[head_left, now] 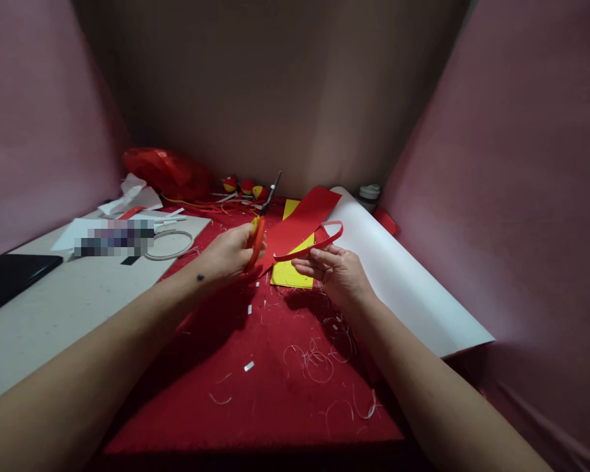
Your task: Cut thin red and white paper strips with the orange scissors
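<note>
— Hard to make out, anything?

— Plenty. Left hand wrapped round orange scissors, handle mostly swallowed by the fingers; blades dark against a red sheet, open or shut impossible to tell. Blurred patch over papers at far left. Dark flat object cut off by the left edge. Small red-and-yellow round things at the back, too small to identify. Red bag in the rear corner, contents unseen.

— And the hands themselves?

— Left forearm stretched in from lower left, wrist straight, fingers clenched on the scissors handle, blades pointing up and away. Right hand coming in from lower right, palm turned up, fingers curled lightly, pinching the lower end of a red strip looping above the hand.

— Where exactly?

— Strip hanging off the red sheet's edge, just beside the scissors. Sheet lying partly over yellow paper, on a red cloth littered with white slivers. Large white sheet just right of the hand. Pale worktop to the left, a white ring on it.
</note>
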Motion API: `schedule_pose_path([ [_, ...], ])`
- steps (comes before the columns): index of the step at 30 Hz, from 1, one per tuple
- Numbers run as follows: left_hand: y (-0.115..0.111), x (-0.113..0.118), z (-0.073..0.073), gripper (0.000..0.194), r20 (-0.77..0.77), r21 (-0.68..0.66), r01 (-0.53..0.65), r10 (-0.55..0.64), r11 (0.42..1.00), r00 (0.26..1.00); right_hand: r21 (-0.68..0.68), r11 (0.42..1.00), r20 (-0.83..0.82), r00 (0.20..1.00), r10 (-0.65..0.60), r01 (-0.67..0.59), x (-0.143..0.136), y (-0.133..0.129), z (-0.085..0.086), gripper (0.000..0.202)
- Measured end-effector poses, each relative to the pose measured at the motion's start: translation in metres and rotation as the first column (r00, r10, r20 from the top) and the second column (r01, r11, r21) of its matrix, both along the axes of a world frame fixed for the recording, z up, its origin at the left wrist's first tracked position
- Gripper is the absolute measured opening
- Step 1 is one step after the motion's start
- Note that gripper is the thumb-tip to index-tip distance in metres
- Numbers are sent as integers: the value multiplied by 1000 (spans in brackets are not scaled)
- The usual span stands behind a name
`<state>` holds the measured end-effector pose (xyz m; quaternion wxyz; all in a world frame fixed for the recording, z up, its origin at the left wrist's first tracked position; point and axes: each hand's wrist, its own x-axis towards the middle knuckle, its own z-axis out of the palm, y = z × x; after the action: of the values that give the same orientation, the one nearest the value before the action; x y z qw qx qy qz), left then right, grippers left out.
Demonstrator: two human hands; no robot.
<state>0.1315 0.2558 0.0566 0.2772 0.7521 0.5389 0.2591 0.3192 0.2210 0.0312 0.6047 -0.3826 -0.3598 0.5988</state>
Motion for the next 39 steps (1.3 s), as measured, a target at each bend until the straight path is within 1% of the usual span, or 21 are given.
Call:
schedule_pose_path([
  [2, -4, 7, -1, 24, 257, -116, 66, -34, 991, 966, 5, 1000, -14, 1000, 11, -11, 0, 0, 0, 16],
  [3, -7, 10, -1, 26, 337, -152, 103, -46, 983, 940, 8, 1000, -23, 1000, 18, -18, 0, 0, 0, 16],
  [5, -10, 14, -1, 25, 407, -195, 146, -55, 970, 912, 16, 1000, -40, 999, 24, -23, 1, 0, 0, 18],
  [8, -9, 12, 1, 23, 387, -212, 122, -31, 970, 922, 39, 999, -53, 999, 0, 2, 3, 1, 0, 18],
  [13, 0, -2, 7, 24, 375, -181, 92, -17, 979, 927, 41, 995, -79, 993, -88, 91, 7, 5, 0, 10],
  [18, -2, -7, 12, 24, 404, -96, 46, -3, 994, 915, 53, 990, -102, 987, -123, 129, 10, 7, 0, 7],
  [22, -6, -5, 15, 25, 372, -33, -9, 20, 999, 928, 50, 990, -95, 987, -127, 132, 9, 6, 0, 5],
  [25, -8, -4, 15, 26, 432, -4, -36, 34, 999, 901, 53, 992, -103, 988, -113, 119, 9, 5, 1, 5],
  [31, -9, -2, 15, 28, 581, 38, -96, 56, 995, 812, 41, 993, -85, 991, -108, 112, 8, 5, 0, 10],
  [33, -9, -3, 16, 27, 586, 56, -105, 52, 993, 808, 18, 998, -23, 998, -61, 61, 6, 2, 0, 13],
  [34, -9, -4, 16, 26, 587, 61, -108, 52, 992, 808, 8, 1000, 41, 999, -23, 23, 5, -1, 1, 14],
  [35, -8, -5, 16, 25, 591, 61, -108, 51, 992, 805, 6, 1000, 131, 991, 6, -7, 3, -4, 1, 15],
  [36, -8, -6, 17, 25, 600, 56, -106, 52, 993, 798, 30, 999, 240, 971, 8, -16, 1, -7, 2, 16],
  [37, -7, -6, 17, 25, 612, 51, -103, 50, 993, 790, 89, 996, 356, 934, -38, 7, 0, -9, 2, 16],
  [38, -6, -7, 18, 24, 621, 45, -98, 49, 994, 782, 194, 979, 464, 873, -153, 69, 0, -11, 2, 15],
  [39, -6, -8, 18, 24, 628, 41, -95, 48, 995, 777, 337, 932, 541, 784, -306, 132, 0, -13, 3, 13],
])
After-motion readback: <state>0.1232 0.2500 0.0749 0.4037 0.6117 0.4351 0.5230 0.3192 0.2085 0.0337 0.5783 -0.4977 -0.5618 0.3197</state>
